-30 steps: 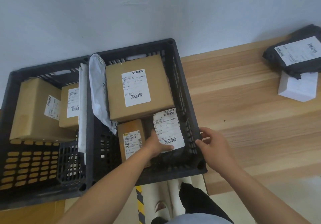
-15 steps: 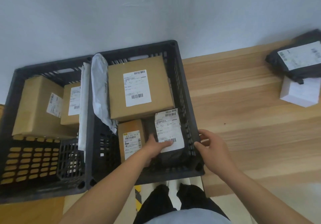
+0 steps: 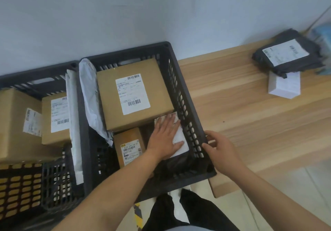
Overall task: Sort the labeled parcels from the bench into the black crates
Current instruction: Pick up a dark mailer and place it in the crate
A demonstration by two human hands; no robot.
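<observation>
Two left on bench (image 3: pixel 241 114) far-right corner: bag (image 3: pixel 286 53) atop box (image 3: pixel 284 87). Placing step: left hand (image 3: pixel 164 137) flat, pressing parcel (image 3: pixel 183 149) into crate (image 3: pixel 186 94) near-right corner; right hand (image 3: pixel 222 150) pinches rim. Next: release, reach right.

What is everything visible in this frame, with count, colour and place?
right crate: one, black, left of the bench, against the wall.
left crate: one, black, beside it, partly cut off.
cardboard boxes: four, brown, labelled, two in each crate.
poly mailers: two, white, one in each crate, along the adjoining walls.
black parcel: one, white label, right crate's near right corner.
bench: one, light wood, right.
dark grey parcel: one, labelled, far end of the bench, atop the white box.
white box: one, under it.
trousers: black, bottom centre.
left hand: flat on the black parcel.
right hand: holds the right crate's right rim.
</observation>
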